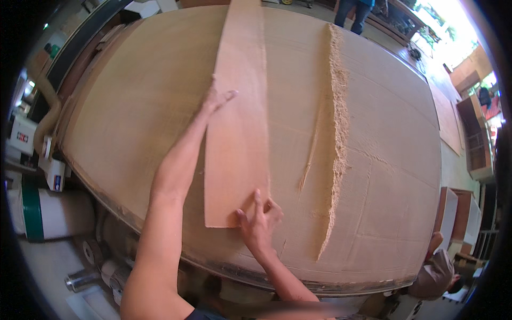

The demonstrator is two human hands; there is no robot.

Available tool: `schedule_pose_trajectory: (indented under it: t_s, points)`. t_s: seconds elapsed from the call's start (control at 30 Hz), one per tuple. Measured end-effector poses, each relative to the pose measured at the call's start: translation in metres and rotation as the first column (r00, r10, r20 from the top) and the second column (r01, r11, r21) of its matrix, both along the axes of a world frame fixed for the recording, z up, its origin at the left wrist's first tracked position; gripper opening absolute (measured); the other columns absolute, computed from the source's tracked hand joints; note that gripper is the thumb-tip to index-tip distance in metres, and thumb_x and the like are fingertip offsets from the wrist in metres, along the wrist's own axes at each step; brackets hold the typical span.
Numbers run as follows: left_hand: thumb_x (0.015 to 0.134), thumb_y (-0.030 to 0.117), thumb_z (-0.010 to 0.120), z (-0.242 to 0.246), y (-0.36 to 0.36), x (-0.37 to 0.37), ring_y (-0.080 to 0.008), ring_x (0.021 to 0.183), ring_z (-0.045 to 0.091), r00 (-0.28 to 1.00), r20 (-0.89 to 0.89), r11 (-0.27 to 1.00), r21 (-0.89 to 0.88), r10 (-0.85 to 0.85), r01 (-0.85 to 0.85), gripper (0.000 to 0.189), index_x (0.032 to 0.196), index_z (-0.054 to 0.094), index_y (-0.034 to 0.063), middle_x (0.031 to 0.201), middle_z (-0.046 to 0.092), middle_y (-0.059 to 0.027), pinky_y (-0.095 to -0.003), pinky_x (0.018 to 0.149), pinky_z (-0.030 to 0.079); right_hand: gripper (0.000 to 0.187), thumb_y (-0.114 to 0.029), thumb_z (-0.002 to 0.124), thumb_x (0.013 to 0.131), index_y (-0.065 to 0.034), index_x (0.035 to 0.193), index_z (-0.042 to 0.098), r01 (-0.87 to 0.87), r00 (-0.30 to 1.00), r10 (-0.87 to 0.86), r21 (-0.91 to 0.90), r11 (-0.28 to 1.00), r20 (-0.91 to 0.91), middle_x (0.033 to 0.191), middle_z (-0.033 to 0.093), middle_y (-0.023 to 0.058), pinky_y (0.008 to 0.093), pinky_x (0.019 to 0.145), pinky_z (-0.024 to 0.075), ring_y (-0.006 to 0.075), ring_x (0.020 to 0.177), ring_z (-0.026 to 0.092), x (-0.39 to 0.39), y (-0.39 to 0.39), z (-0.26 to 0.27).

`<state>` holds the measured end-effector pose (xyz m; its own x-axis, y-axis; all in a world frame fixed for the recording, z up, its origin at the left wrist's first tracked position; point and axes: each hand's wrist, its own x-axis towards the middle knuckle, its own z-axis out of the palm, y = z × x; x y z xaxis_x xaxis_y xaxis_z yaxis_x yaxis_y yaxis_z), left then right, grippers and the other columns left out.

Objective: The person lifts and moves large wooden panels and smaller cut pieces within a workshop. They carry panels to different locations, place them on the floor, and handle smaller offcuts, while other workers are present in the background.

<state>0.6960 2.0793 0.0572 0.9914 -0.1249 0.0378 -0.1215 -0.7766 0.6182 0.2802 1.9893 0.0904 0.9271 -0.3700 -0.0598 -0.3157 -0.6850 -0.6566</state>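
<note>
A long, flat wooden board (239, 152) lies lengthwise before me on a large dusty worktable (396, 192). Its far end runs past the top of the picture. My left hand (218, 99) reaches well up the board and grips its left edge, with a finger or thumb over the top face. At the near right corner, my right hand (261, 226) has its thumb by the end edge and its index finger on the face. The other fingers bend at the right edge, their tips partly hidden. Right of the board, a long ridge of sawdust (339, 120) stretches along the table.
A dark machine beam (80, 52) and a ribbed hose (50, 104) border the table's left side. A white-and-green cylinder (56, 214) lies below them. One person (354, 16) stands beyond the far edge; another person (434, 276) is at lower right, near open wooden cabinets (460, 216).
</note>
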Motion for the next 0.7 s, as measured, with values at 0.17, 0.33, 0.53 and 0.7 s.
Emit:
schedule_pose_trajectory:
  t_s: [0.17,0.33,0.53,0.7]
  points:
    - [0.075,0.057,0.072,0.038,-0.056,-0.087,-0.0462,0.122,0.050,0.976,-0.214,0.976,0.217,0.050,-0.002,0.115,0.154,0.001,0.0122,0.131,0.050,-0.0335,-0.0484,0.103,0.041,0.071,-0.032,0.073,0.084,-0.0093,0.143,0.042,0.056,0.998,-0.057,0.040,0.998,0.017,0.127,0.038,0.0284,0.0524,0.094,0.0338,0.0392,0.111,0.039,-0.073,-0.015,0.004]
    - [0.077,0.054,0.071,0.072,-0.074,-0.174,-0.0474,0.119,0.052,0.959,-0.270,0.983,0.139,-0.083,0.124,0.114,0.153,-0.002,0.0118,0.131,0.049,-0.0338,-0.0495,0.101,0.042,0.071,-0.027,0.075,0.082,-0.0092,0.143,0.041,0.132,0.990,-0.137,0.141,0.981,0.023,0.127,0.038,0.0288,0.0516,0.095,0.0334,0.0395,0.112,0.040,-0.145,-0.004,0.018]
    - [0.078,0.053,0.070,0.024,-0.081,-0.269,-0.0434,0.118,0.055,0.979,-0.174,0.992,0.045,-0.106,0.115,0.112,0.153,-0.003,0.0141,0.134,0.050,-0.0298,-0.0477,0.098,0.045,0.072,-0.024,0.077,0.079,-0.0039,0.139,0.043,0.152,0.988,-0.148,0.108,0.982,-0.049,0.124,0.038,0.0269,0.0501,0.099,0.0311,0.0394,0.114,0.037,-0.251,-0.017,0.025]
    - [0.078,0.050,0.072,0.021,-0.093,-0.347,-0.0417,0.122,0.052,0.986,-0.160,0.999,-0.006,-0.045,0.045,0.110,0.153,0.003,0.0081,0.142,0.041,-0.0283,-0.0466,0.100,0.043,0.069,-0.025,0.078,0.076,0.0055,0.125,0.039,0.404,0.914,-0.395,0.246,0.881,-0.089,0.119,0.041,0.0252,0.0450,0.098,0.0349,0.0356,0.113,0.040,-0.331,-0.049,0.018]
